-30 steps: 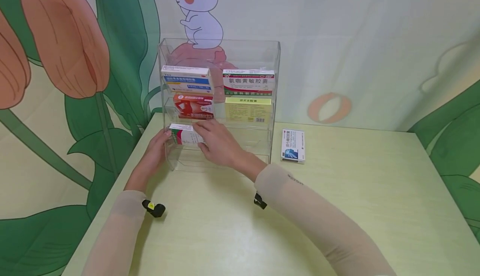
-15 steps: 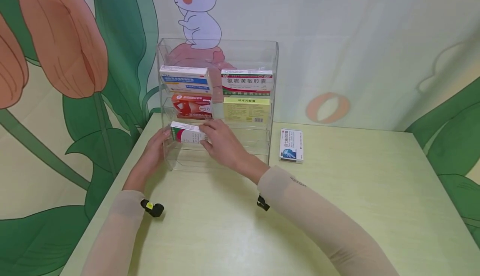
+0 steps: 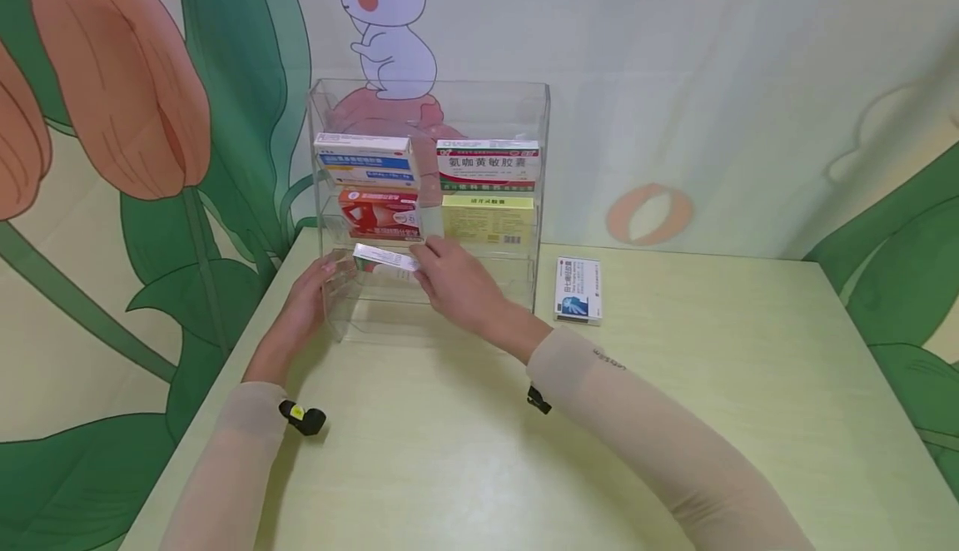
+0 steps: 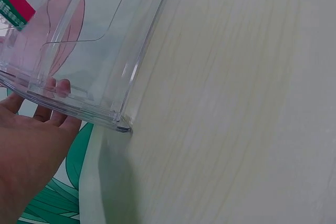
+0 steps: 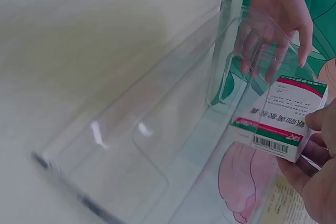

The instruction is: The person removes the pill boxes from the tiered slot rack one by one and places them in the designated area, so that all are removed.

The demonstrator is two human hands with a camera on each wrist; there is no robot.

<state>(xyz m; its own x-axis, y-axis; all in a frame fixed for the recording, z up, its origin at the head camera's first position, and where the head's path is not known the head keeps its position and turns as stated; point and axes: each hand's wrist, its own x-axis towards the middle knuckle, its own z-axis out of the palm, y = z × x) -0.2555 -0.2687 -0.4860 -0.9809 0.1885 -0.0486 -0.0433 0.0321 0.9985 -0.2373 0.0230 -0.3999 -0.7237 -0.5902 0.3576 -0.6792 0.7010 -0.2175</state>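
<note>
A clear acrylic display rack (image 3: 434, 318) stands on the table against the backdrop. My left hand (image 3: 303, 297) grips its left side wall; in the left wrist view, the fingers of that hand (image 4: 31, 145) reach around the clear edge. Between right thumb and fingers I pinch one end of a white, green and red medicine box (image 5: 278, 111). Seen from the head, this box (image 3: 384, 257) is tilted at the left of a lower tier, its top face showing. My right hand (image 3: 460, 285) is in front of the rack's middle.
Upper tiers hold a blue-and-white box (image 3: 365, 161), a white, red and green box (image 3: 489, 166), a red box (image 3: 380, 214) and a yellow box (image 3: 489, 218). Another white medicine box (image 3: 578, 290) lies on the table (image 3: 712, 368) right of the rack.
My right hand has moved a little to the right, drawing the medicine box along. The box has tipped so that more of its top face shows. The left hand stays on the rack's side.
</note>
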